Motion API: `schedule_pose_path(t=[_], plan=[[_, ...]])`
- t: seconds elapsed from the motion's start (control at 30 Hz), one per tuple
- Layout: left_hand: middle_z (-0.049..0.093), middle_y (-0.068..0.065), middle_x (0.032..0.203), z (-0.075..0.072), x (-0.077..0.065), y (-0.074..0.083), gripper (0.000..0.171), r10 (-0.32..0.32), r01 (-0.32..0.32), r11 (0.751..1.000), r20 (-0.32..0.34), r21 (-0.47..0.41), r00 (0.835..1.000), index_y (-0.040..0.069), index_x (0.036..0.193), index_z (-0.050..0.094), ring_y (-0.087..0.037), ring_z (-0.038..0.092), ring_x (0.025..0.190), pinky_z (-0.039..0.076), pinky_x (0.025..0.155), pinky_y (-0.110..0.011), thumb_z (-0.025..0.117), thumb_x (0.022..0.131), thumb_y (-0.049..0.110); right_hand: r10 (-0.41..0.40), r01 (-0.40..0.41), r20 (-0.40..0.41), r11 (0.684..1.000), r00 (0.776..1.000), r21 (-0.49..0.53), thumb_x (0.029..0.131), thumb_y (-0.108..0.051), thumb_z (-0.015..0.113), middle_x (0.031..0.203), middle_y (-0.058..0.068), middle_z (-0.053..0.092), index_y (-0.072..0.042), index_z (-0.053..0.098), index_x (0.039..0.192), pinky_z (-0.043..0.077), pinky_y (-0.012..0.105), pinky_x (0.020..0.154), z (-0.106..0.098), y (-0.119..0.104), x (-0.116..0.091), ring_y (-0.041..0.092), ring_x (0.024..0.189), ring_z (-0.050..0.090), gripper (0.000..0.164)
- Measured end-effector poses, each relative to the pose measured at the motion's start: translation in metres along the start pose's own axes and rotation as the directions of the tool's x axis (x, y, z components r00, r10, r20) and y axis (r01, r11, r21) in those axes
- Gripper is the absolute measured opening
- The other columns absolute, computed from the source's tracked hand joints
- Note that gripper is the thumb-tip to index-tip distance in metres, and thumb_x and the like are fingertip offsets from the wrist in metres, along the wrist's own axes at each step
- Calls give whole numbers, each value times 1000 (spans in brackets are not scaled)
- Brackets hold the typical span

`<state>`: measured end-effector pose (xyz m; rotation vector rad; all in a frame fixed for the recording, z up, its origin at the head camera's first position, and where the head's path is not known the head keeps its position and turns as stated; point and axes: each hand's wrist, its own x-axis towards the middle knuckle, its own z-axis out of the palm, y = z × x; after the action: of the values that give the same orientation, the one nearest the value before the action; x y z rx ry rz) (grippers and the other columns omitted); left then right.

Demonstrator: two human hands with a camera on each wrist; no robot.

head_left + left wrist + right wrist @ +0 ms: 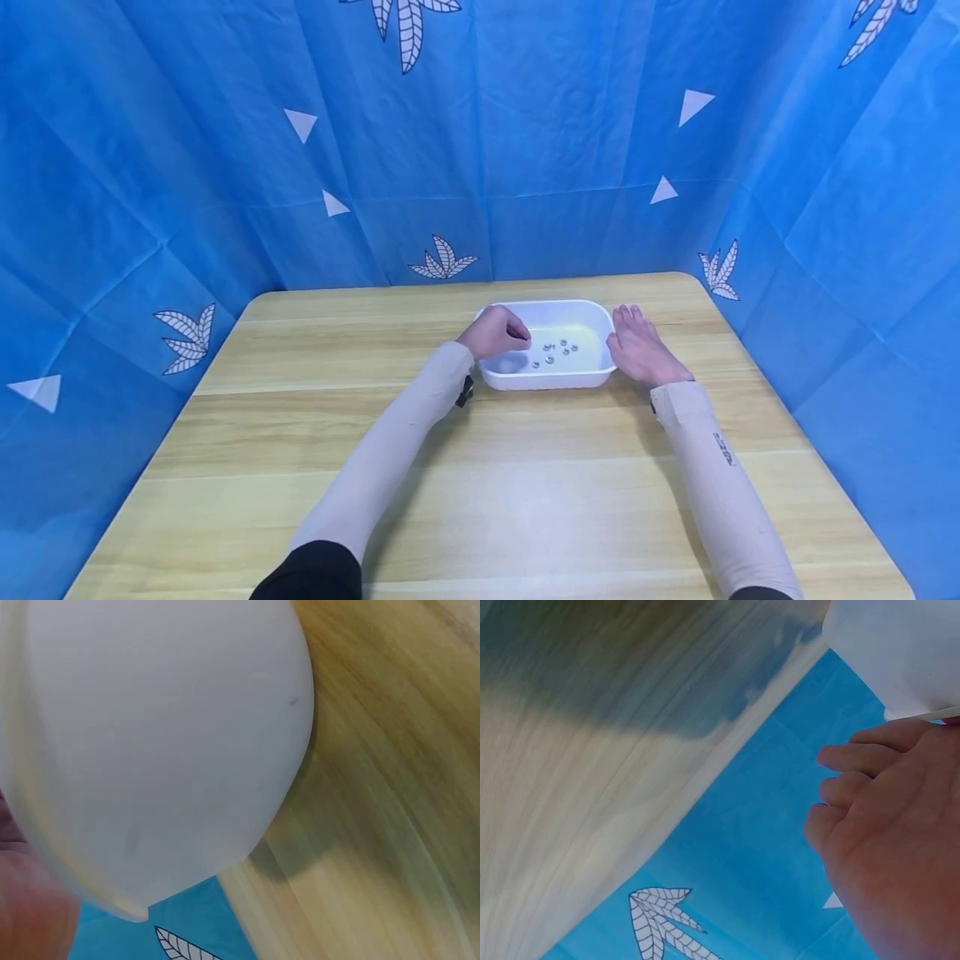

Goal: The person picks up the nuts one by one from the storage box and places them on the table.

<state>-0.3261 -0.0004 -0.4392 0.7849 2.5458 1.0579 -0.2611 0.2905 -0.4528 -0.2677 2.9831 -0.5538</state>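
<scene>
A white plastic basin (546, 381) stands near the far edge of the table, with several small shiny, silvery or clear pieces (550, 359) scattered over its bottom. My left hand (496, 332) is over the basin's left rim, fingers bent down and thumb close to the fingertips; whether something tiny is between them is hidden. At the right end, my right hand (642, 348) lies against the rim with its fingers mostly extended. In the right wrist view the right hand (900, 825) touches the rim near the thumb side. The left wrist view shows mainly the basin's outer wall (165, 735).
The wooden table (480, 500) stretches toward me in front of the basin. Blue cloth (555, 142) with white leaf and triangle prints hangs behind the table and along both sides.
</scene>
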Motion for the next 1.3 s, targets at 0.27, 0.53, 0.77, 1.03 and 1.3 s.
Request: schedule_pose_path(t=[0.27, 0.53, 0.77, 1.03, 1.3], plan=[[81, -9, 101, -4, -8, -7, 15, -2, -2, 997, -52, -73, 999, 7, 101, 81, -18, 75, 94, 60, 92, -28, 82, 87, 10, 5, -5, 4, 1000, 1000, 7, 108, -24, 19, 168, 37, 6, 17, 11, 157, 4, 64, 130, 1, 1, 0, 54, 158, -1, 64], [80, -4, 102, -9, -17, -12, 14, -43, 26, 985, -98, -170, 994, 12, 100, 82, -16, 73, 94, 59, 93, -29, 84, 86, 14, 0, 0, 6, 1000, 1000, 12, 108, -24, 19, 167, 38, 7, 18, 11, 156, 3, 64, 129, 2, 1, 1, 54, 157, 0, 64], [80, -4, 102, -16, -23, -15, 13, -57, 29, 976, -126, -214, 990, 12, 99, 83, -16, 73, 92, 60, 86, -26, 84, 86, 15, 6, -7, 9, 1000, 1000, 15, 109, -24, 18, 167, 37, 5, 17, 10, 157, 3, 64, 129, 2, 1, 0, 53, 157, -2, 64], [80, -7, 102, -18, -26, -21, 14, -39, 0, 971, -157, -238, 987, 11, 99, 82, -16, 74, 90, 61, 83, -25, 84, 86, 16, 3, -3, 10, 1000, 1000, 8, 109, -25, 18, 167, 37, 7, 17, 11, 157, 4, 64, 129, 1, 1, 1, 54, 157, 0, 64], [80, -8, 104, -22, -32, -26, 15, -42, -7, 964, -177, -266, 983, 10, 101, 82, -17, 75, 91, 62, 84, -26, 84, 86, 15, -1, 0, 15, 1000, 1000, 16, 109, -25, 18, 167, 37, 6, 17, 10, 157, 4, 64, 129, 1, 1, 2, 54, 157, -1, 64]])
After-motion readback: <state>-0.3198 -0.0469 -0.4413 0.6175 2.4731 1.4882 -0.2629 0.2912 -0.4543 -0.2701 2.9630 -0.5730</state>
